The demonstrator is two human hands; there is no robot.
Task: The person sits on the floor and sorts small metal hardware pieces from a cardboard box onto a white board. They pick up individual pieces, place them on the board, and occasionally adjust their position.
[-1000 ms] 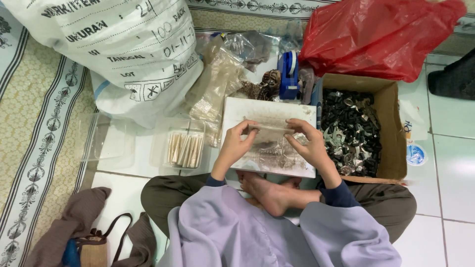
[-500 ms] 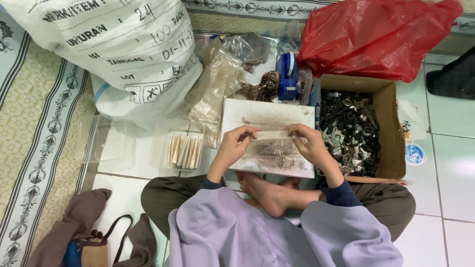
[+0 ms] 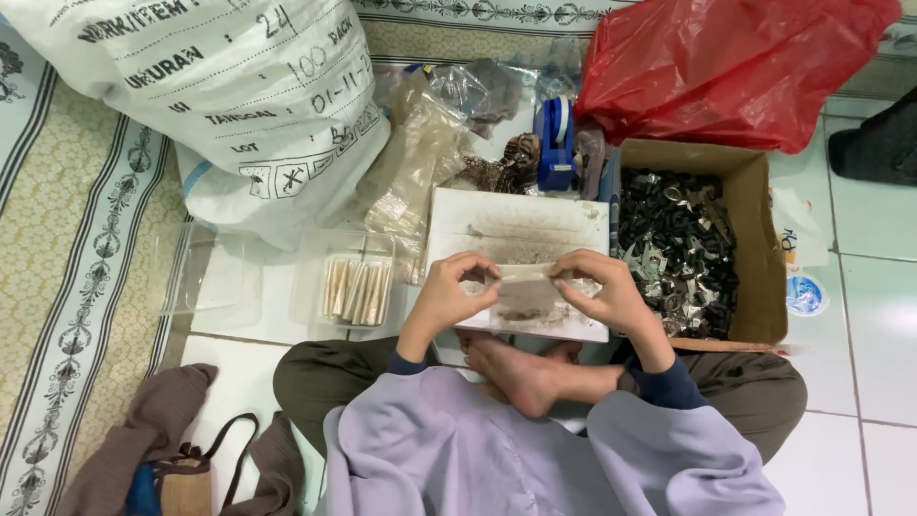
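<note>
I sit cross-legged on the floor. My left hand [image 3: 457,294] and my right hand [image 3: 600,291] each pinch one end of a small clear plastic packet [image 3: 524,275] held flat between them. They hover over a white board [image 3: 521,229] with dark smudges that rests in front of my bare foot [image 3: 521,368]. What is inside the packet is too small to make out.
A cardboard box [image 3: 764,258] of several small black and metal parts stands at the right. A clear tray [image 3: 355,287] of filled packets and an empty clear tray [image 3: 205,272] lie left. Behind are a large white sack [image 3: 210,105], a red plastic bag [image 3: 735,67], a blue tape dispenser [image 3: 554,143] and clear bags [image 3: 420,162].
Both hands have come closer together and lower over the board, still holding the packet. The rest stays as it was.
</note>
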